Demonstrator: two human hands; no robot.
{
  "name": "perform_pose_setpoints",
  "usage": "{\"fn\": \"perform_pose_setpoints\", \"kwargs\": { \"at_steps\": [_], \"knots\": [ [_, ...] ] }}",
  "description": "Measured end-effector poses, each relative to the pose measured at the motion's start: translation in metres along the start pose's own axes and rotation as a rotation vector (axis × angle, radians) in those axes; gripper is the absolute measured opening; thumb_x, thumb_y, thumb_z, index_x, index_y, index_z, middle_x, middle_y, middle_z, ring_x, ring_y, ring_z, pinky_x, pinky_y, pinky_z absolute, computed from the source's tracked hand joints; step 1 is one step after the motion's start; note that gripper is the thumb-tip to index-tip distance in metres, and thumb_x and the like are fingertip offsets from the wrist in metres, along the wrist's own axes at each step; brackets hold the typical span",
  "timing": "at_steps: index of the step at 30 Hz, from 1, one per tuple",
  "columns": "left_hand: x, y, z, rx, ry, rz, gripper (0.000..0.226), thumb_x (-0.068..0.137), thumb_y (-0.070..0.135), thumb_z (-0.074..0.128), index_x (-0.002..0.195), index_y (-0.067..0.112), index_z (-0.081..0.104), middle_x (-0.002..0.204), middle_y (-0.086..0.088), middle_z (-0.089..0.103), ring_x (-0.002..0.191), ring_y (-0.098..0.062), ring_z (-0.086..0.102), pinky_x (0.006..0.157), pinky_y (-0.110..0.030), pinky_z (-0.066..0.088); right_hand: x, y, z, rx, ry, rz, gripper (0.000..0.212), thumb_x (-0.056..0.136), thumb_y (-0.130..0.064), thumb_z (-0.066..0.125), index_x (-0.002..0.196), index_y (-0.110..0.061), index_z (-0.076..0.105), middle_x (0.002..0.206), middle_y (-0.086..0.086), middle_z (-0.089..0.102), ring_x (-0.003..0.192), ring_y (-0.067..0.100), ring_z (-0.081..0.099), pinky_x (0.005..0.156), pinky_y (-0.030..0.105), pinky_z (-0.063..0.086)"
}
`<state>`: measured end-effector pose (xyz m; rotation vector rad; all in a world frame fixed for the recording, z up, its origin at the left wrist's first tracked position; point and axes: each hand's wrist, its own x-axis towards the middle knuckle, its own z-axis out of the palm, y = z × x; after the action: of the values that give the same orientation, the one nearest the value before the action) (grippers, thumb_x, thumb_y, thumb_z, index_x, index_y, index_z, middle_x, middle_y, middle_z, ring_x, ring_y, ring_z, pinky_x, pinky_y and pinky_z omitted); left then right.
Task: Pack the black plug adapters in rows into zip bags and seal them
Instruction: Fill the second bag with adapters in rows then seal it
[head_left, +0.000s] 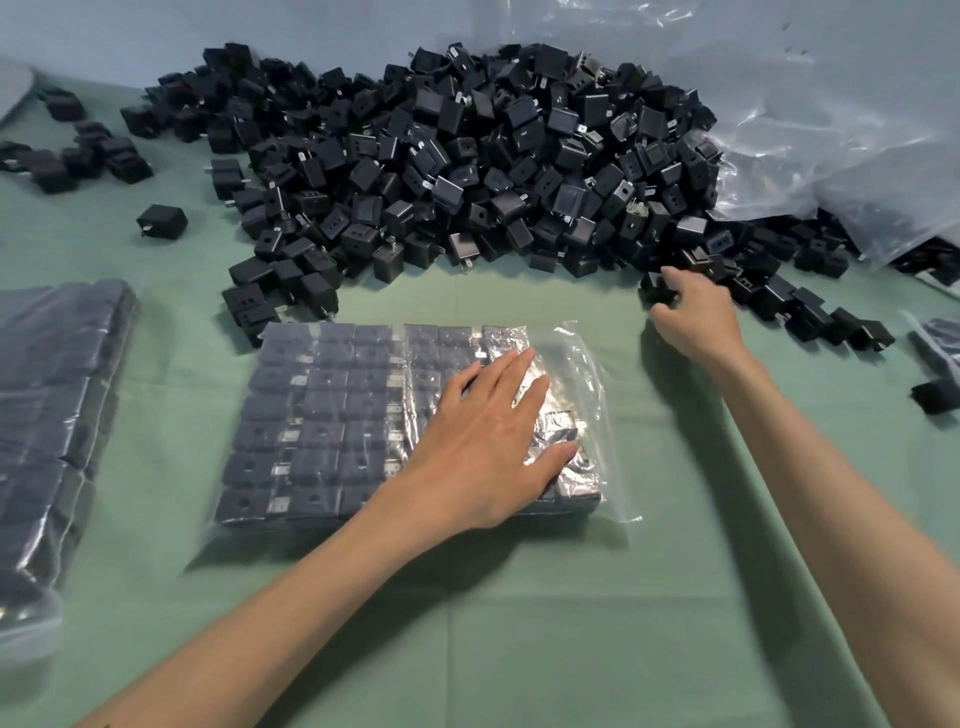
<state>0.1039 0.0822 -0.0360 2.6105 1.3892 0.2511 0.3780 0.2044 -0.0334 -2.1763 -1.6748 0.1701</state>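
A work table covered with a pale green cloth (519, 623) fills the near and middle field; a straight fold crease runs from the near edge toward the far side at centre. Beyond the table, a plain grey-blue wall (156, 26) spans the far side. A large sheet of clear plastic (831, 130) lies crumpled at far right, catching soft, diffuse light as white glints.
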Motion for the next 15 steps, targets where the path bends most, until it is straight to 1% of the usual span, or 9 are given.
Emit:
{"fn": "perform_pose_setpoints", "kwargs": {
  "at_steps": [1,2,4,6,8,11,13,15],
  "knots": [
    [0.0,-0.001,0.0,0.003,0.001,-0.002,0.08,0.089,0.066,0.008,0.153,0.018,0.015,0.163,-0.002,-0.002,0.148,-0.013,-0.008,0.118,-0.038,-0.006,0.0,0.003,0.005,-0.035,-0.014,0.008,0.056,0.09,-0.019,0.051,0.145,-0.012,0.039,0.143,0.015,0.045,0.129,0.037,0.039,0.11,0.041,0.032],
    [0.0,-0.001,0.0,0.003,0.003,-0.004,0.08,0.089,0.066,0.009,0.153,0.018,0.015,0.163,-0.002,-0.002,0.147,-0.013,-0.008,0.118,-0.038,-0.006,0.0,0.005,0.01,-0.052,0.01,0.01,0.055,0.092,-0.023,0.051,0.145,-0.014,0.038,0.14,0.016,0.046,0.126,0.038,0.039,0.107,0.043,0.034],
    [0.0,-0.001,0.0,-0.003,0.0,-0.003,0.08,0.089,0.066,0.009,0.153,0.018,0.014,0.163,-0.002,-0.002,0.147,-0.012,-0.008,0.118,-0.038,-0.006,-0.004,0.008,0.018,-0.064,0.099,-0.003,0.051,0.095,-0.03,0.051,0.142,-0.015,0.041,0.133,0.018,0.048,0.122,0.038,0.038,0.103,0.044,0.035],
    [0.0,-0.001,0.0,-0.009,-0.006,-0.001,0.081,0.088,0.066,0.008,0.153,0.018,0.014,0.163,-0.001,-0.003,0.147,-0.012,-0.009,0.118,-0.037,-0.007,-0.007,0.008,0.021,-0.051,0.162,-0.025,0.048,0.094,-0.034,0.055,0.136,-0.013,0.047,0.129,0.018,0.046,0.12,0.036,0.039,0.101,0.043,0.034],
    [0.0,-0.001,-0.001,-0.01,-0.005,0.0,0.081,0.088,0.066,0.007,0.153,0.018,0.014,0.163,-0.001,-0.003,0.147,-0.011,-0.009,0.118,-0.037,-0.007,-0.007,0.007,0.023,-0.016,0.196,-0.072,0.046,0.092,-0.032,0.058,0.13,-0.006,0.051,0.13,0.018,0.045,0.12,0.036,0.039,0.102,0.04,0.033],
    [0.0,0.0,-0.002,-0.004,-0.008,-0.002,0.08,0.089,0.065,0.009,0.153,0.018,0.014,0.163,-0.001,-0.003,0.147,-0.012,-0.01,0.118,-0.038,-0.006,-0.003,0.006,0.022,-0.021,0.169,-0.131,0.045,0.093,-0.027,0.06,0.129,-0.003,0.047,0.133,0.016,0.05,0.122,0.036,0.043,0.1,0.041,0.035],
    [0.0,0.0,-0.002,-0.001,-0.01,-0.003,0.079,0.091,0.065,0.01,0.153,0.018,0.013,0.163,-0.001,-0.003,0.147,-0.012,-0.01,0.118,-0.038,-0.006,-0.001,0.004,0.019,0.0,0.17,-0.131,0.041,0.091,-0.025,0.063,0.124,-0.003,0.05,0.124,0.017,0.057,0.117,0.035,0.047,0.094,0.042,0.039],
    [0.0,0.0,-0.001,0.0,-0.01,-0.001,0.077,0.092,0.065,0.012,0.153,0.017,0.014,0.163,-0.001,-0.003,0.147,-0.012,-0.01,0.117,-0.037,-0.007,0.001,0.001,0.017,0.027,0.207,-0.123,0.032,0.09,-0.021,0.064,0.113,-0.003,0.053,0.115,0.017,0.062,0.109,0.036,0.049,0.088,0.041,0.04]
  ]
}}
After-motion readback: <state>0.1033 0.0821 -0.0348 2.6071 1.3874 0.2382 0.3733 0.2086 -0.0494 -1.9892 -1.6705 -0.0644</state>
